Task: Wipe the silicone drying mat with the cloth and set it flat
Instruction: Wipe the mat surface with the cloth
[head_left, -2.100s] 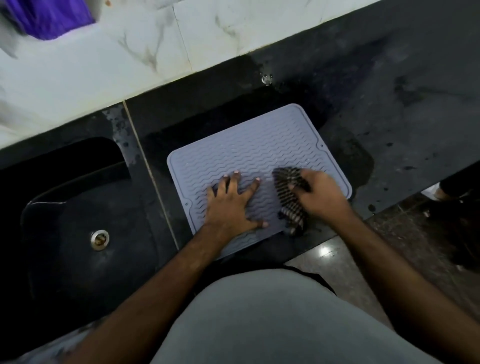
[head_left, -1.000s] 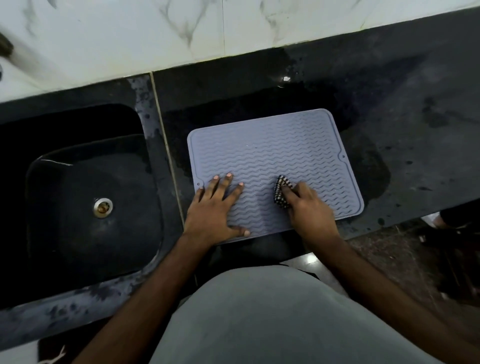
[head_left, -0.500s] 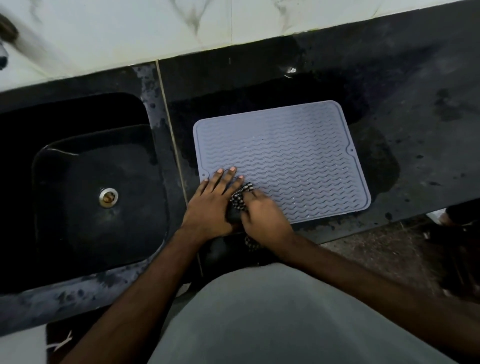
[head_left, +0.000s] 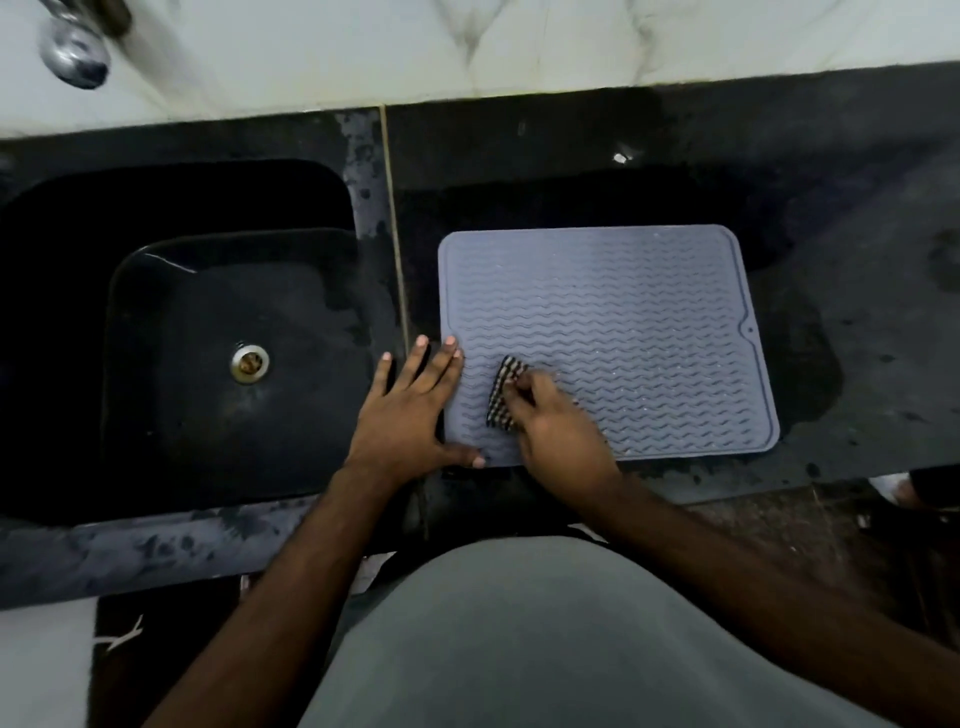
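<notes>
Two hands work at the near left corner of the mat (head_left: 608, 338), which lies flat on the dark tabletop (head_left: 857, 364) just right of the sink (head_left: 218, 343). The left hand (head_left: 410, 410) is spread with straight fingers, straddling the mat's left edge, its thumb on the near edge, pinning the mat down. The right hand (head_left: 556, 431) has its fingers curled around a bunched checked cloth (head_left: 504, 395) and presses it onto the ridged surface just right of the left hand. Wiping looks to be the step in hand; small droplets glint across the mat's middle and right side. The next move likely calls for carrying the cloth rightward and toward the far edge while the left hand anchors the mat.
</notes>
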